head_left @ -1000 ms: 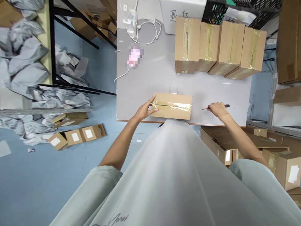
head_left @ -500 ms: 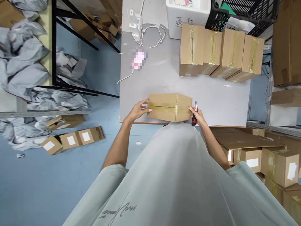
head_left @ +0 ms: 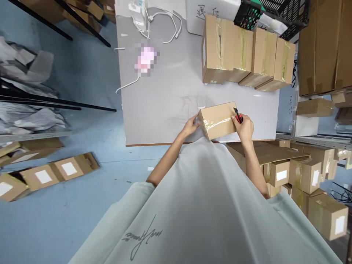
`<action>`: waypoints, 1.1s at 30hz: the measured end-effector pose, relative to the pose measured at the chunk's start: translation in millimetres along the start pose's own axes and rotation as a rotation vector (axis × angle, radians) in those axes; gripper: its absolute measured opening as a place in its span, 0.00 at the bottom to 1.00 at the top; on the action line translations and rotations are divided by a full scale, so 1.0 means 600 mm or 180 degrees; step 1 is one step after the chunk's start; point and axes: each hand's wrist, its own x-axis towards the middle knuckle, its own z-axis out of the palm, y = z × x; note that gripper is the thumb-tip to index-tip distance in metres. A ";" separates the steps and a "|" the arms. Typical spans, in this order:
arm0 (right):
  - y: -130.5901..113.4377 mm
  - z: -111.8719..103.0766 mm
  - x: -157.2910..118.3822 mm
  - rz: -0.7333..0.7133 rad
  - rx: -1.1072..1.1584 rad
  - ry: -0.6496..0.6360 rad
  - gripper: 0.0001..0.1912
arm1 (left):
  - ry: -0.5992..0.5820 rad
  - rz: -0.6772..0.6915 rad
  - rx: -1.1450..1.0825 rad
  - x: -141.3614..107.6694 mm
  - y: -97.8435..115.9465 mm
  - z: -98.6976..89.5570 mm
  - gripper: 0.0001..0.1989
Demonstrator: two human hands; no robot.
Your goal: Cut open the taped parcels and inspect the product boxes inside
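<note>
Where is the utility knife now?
The utility knife is in the right hand, at the right end of the taped cardboard box, right of centre in the head view.

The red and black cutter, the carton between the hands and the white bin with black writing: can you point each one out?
Cutter [head_left: 239, 117]: head view, on its red and black handle.
Carton [head_left: 219, 120]: head view, on its taped face.
White bin [head_left: 209, 7]: head view, on its wall with writing.

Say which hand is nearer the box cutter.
Right. The right hand holds the box cutter at the right end of the taped carton; the left hand is farther off, by the carton's left end.
</note>
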 end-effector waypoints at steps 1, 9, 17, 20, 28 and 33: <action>-0.002 0.007 -0.003 -0.0002 -0.0002 0.0070 0.31 | 0.0193 0.0010 0.0033 -0.005 0.018 -0.008 0.39; -0.004 -0.005 -0.032 0.0124 0.0331 0.0375 0.31 | 0.0404 0.0799 0.0155 -0.034 0.172 -0.054 0.20; -0.100 -0.016 -0.137 -0.0716 0.0472 -0.0757 0.23 | 0.0145 0.0657 -0.0071 -0.003 0.152 -0.063 0.18; -0.138 -0.007 -0.150 -0.0856 0.0250 -0.0871 0.23 | 0.0094 0.0685 -0.0059 0.004 0.150 -0.064 0.18; -0.178 -0.005 -0.155 -0.0535 -0.0271 -0.1006 0.24 | 0.0112 0.0726 -0.0046 0.007 0.152 -0.058 0.17; -0.191 -0.002 -0.166 -0.0463 -0.0387 -0.1006 0.24 | 0.0096 0.0770 -0.0030 0.008 0.150 -0.056 0.16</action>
